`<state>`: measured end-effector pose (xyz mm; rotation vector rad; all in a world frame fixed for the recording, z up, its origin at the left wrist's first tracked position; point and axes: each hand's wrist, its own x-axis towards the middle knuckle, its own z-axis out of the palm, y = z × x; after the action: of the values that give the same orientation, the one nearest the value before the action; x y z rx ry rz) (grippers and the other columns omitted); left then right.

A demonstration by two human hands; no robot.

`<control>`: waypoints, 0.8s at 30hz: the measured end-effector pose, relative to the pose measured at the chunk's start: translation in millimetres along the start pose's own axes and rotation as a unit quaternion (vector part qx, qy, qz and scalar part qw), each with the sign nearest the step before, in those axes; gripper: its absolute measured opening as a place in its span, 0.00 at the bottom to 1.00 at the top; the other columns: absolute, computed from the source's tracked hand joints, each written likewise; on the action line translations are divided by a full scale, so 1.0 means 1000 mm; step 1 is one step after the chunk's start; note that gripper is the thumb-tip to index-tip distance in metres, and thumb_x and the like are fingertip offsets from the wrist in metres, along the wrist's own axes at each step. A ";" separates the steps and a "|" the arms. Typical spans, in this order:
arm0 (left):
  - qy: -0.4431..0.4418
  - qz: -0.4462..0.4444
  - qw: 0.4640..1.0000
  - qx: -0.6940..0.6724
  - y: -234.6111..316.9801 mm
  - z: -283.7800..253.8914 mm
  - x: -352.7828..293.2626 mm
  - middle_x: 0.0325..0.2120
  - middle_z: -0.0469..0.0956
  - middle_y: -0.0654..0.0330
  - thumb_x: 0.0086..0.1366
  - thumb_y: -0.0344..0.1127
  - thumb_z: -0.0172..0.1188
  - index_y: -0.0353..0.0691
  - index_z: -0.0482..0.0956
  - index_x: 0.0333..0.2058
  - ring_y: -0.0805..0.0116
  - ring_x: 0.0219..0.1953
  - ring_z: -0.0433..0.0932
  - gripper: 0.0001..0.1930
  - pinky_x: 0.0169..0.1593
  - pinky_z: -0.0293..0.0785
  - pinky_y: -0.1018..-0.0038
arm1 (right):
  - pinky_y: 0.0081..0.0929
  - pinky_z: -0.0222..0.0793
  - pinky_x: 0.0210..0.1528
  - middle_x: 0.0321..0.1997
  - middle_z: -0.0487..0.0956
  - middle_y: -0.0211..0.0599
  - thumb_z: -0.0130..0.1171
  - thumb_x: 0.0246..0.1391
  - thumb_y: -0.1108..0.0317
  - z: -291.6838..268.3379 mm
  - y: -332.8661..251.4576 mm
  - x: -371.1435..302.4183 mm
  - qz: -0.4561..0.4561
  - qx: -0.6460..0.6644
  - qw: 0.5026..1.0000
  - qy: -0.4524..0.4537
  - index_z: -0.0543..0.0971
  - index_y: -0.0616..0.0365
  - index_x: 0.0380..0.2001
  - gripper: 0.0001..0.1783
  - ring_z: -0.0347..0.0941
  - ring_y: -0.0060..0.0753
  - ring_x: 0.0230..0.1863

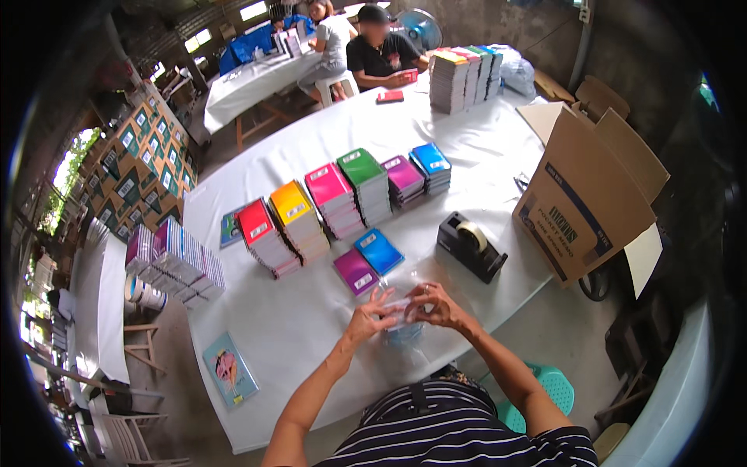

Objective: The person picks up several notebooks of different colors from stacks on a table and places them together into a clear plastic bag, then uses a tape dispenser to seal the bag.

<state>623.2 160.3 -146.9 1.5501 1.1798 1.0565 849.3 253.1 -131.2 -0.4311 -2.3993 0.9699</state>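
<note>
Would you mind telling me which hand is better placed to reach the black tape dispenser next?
Probably the right hand: the black tape dispenser sits on its side, while the left hand is farther away.

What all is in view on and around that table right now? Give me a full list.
clear plastic sleeve: one, transparent, table's near edge, between both hands
loose notebooks: two, purple and blue, just beyond the hands
notebook stacks: six, red, yellow, pink, green, purple, blue, in a row mid-table
tape dispenser: one, black, right of the loose notebooks
cardboard box: one, brown, open, at the table's right edge
far stacks: several, mixed colours, table's far end
illustrated book: one, light blue, near left corner
table: one, white cover
left hand: fingers on the sleeve
right hand: fingers on the sleeve
</note>
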 end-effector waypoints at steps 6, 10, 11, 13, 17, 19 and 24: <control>-0.016 -0.018 1.000 -0.008 0.003 -0.004 0.001 0.56 0.72 0.47 0.51 0.29 0.67 0.43 0.85 0.43 0.64 0.68 0.57 0.17 0.72 0.29 0.58 | 0.40 0.54 0.62 0.42 0.78 0.30 0.67 0.48 0.58 0.003 -0.003 0.001 0.006 0.002 1.000 0.023 0.85 0.44 0.33 0.09 0.71 0.31 0.52; -0.005 0.000 1.000 -0.017 0.000 0.000 0.002 0.57 0.71 0.49 0.52 0.29 0.67 0.43 0.84 0.44 0.66 0.68 0.58 0.17 0.72 0.30 0.59 | 0.41 0.54 0.62 0.41 0.78 0.29 0.66 0.48 0.58 0.002 0.005 0.000 0.006 -0.009 1.000 0.020 0.85 0.45 0.33 0.09 0.72 0.31 0.51; 0.001 -0.004 1.000 -0.022 -0.001 0.001 0.003 0.58 0.71 0.49 0.52 0.29 0.67 0.43 0.84 0.44 0.66 0.68 0.58 0.17 0.72 0.30 0.59 | 0.41 0.53 0.62 0.42 0.78 0.29 0.66 0.49 0.58 0.001 0.007 0.000 0.011 -0.013 1.000 0.015 0.85 0.45 0.33 0.08 0.72 0.31 0.52; 0.013 -0.016 0.999 -0.034 -0.005 0.002 0.003 0.58 0.70 0.50 0.53 0.29 0.67 0.43 0.84 0.44 0.66 0.67 0.58 0.17 0.71 0.30 0.59 | 0.42 0.53 0.63 0.43 0.79 0.30 0.66 0.49 0.60 0.000 0.007 0.001 0.024 -0.020 1.000 0.004 0.85 0.43 0.33 0.07 0.71 0.31 0.53; -0.020 -0.023 0.998 -0.051 -0.005 -0.005 0.004 0.59 0.70 0.51 0.54 0.30 0.67 0.43 0.84 0.44 0.63 0.68 0.55 0.16 0.71 0.30 0.58 | 0.43 0.53 0.61 0.42 0.79 0.29 0.66 0.49 0.60 0.004 0.012 0.007 0.021 -0.022 1.000 0.002 0.85 0.44 0.33 0.07 0.71 0.31 0.52; -0.025 0.007 0.999 -0.043 -0.002 -0.011 -0.002 0.59 0.70 0.53 0.55 0.30 0.66 0.42 0.84 0.44 0.62 0.69 0.54 0.16 0.71 0.30 0.57 | 0.43 0.53 0.61 0.42 0.79 0.29 0.66 0.49 0.59 0.007 0.010 0.011 -0.007 -0.020 1.000 0.000 0.85 0.44 0.32 0.07 0.71 0.32 0.52; 0.008 -0.059 0.993 -0.097 -0.010 0.011 0.001 0.62 0.67 0.57 0.54 0.28 0.65 0.51 0.83 0.48 0.60 0.70 0.49 0.20 0.71 0.35 0.56 | 0.46 0.53 0.60 0.41 0.76 0.27 0.68 0.45 0.57 0.004 0.011 -0.004 0.033 -0.008 0.999 -0.001 0.84 0.41 0.32 0.09 0.72 0.32 0.49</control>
<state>631.5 160.8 -158.6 1.3080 1.1296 1.0728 851.4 257.1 -142.5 -0.5181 -2.4095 0.9790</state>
